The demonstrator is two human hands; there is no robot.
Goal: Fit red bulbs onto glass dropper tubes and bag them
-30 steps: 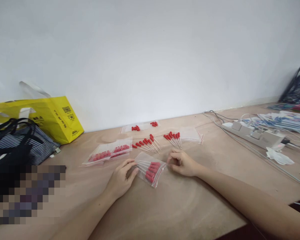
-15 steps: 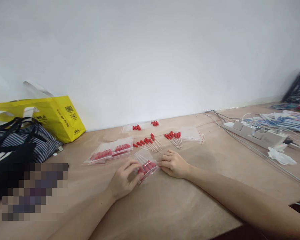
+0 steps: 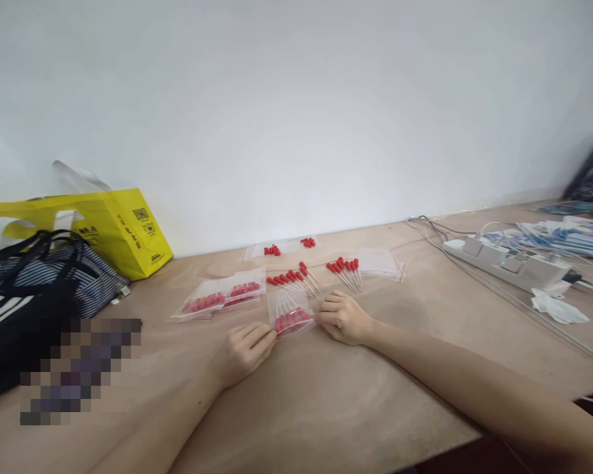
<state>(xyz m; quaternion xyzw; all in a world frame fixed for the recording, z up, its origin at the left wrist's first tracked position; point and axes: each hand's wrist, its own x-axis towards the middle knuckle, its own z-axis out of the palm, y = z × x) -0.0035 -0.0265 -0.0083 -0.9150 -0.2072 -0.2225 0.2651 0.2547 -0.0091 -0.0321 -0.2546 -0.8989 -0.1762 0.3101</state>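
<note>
A clear zip bag holding several red-ended sticks lies flat on the table between my hands, red ends toward me. My left hand pinches its near left corner. My right hand has its fingers curled closed at the bag's right edge, gripping the corner. Just beyond the bag, loose thin pale sticks with red bulb-like ends lie fanned out. Another loose bunch of red-ended sticks rests farther right. Filled zip bags overlap one another left of the held bag.
Flat clear bags lie behind the right bunch. Small red pieces sit on bags near the wall. A yellow bag and striped bag stand left. Right are a power strip, cables and a crumpled tissue.
The bag has gone from tilted and bent to lying flatter and straighter. My left hand has shifted down to its near left corner; my right hand has stayed almost in place.
</note>
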